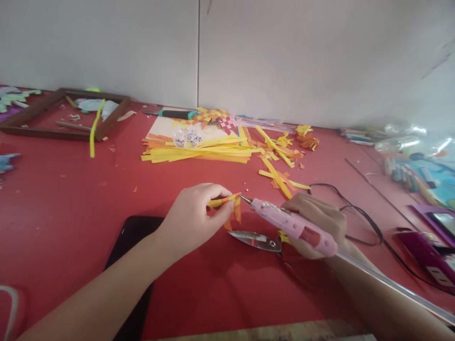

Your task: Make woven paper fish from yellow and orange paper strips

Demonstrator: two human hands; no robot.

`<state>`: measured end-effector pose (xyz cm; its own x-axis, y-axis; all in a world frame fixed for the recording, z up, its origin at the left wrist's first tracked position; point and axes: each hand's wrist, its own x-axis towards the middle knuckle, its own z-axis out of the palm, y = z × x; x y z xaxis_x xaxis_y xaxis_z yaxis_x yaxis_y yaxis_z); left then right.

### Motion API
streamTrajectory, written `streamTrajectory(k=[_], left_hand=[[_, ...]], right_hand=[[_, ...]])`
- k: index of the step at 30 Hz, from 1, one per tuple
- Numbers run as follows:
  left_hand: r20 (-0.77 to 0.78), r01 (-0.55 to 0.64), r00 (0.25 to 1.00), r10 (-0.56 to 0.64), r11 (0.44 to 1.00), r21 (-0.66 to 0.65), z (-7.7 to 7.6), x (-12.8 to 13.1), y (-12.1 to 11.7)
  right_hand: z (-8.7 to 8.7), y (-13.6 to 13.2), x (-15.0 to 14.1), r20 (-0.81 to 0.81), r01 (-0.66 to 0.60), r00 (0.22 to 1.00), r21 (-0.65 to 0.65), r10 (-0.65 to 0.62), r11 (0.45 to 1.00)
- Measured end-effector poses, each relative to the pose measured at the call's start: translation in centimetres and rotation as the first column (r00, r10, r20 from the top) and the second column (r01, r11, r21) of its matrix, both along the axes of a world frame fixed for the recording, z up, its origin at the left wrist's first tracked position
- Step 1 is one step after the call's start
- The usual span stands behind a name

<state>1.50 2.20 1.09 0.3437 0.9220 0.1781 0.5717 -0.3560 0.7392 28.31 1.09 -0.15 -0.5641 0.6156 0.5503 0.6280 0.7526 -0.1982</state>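
Note:
Between thumb and fingers, my left hand (199,208) pinches woven paper strips (237,208) in yellow and orange, whose ends hang down. My right hand (316,220) is wrapped round a pink hot glue gun (291,225), with a clear glue stick (394,285) coming out of its back end. The metal nozzle points left and is at the strips' upper right corner; whether it touches them I cannot tell. Below the glue gun lies a pair of scissors (258,240) with blades toward the left and red handles partly hidden under my right hand.
A pile of yellow and orange paper strips (199,154) lies ahead, with scraps (284,142) to its right. A black cable (366,241) loops at right toward a magenta power strip (426,258). A brown frame (46,133) sits at far left. A dark flat device (133,237) lies beneath my left forearm.

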Motion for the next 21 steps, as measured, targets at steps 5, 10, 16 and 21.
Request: streamTrajectory(k=[5, 10, 16, 21], left_hand=[[-0.003, 0.002, 1.0, -0.002, 1.0, 0.003, 0.0, 0.0, 0.0], [-0.008, 0.007, 1.0, -0.007, 1.0, 0.017, -0.1, 0.0, -0.1], [0.004, 0.017, 1.0, -0.017, 0.999, 0.034, 0.0, -0.1, -0.1], [0.074, -0.056, 0.995, 0.059, 0.998, -0.039, 0.0, -0.4, 0.2]], right_hand=[[0.0, 0.0, 0.2, 0.017, 0.0, 1.0, 0.009, 0.0, 1.0], [-0.3, -0.1, 0.2, 0.036, 0.02, 0.999, 0.035, -0.021, 0.999], [-0.4, 0.4, 1.0, 0.072, 0.028, 0.997, 0.09, -0.035, 0.996], [0.9, 1.4, 4.1, 0.043, 0.078, 0.995, 0.159, -0.086, 0.984]])
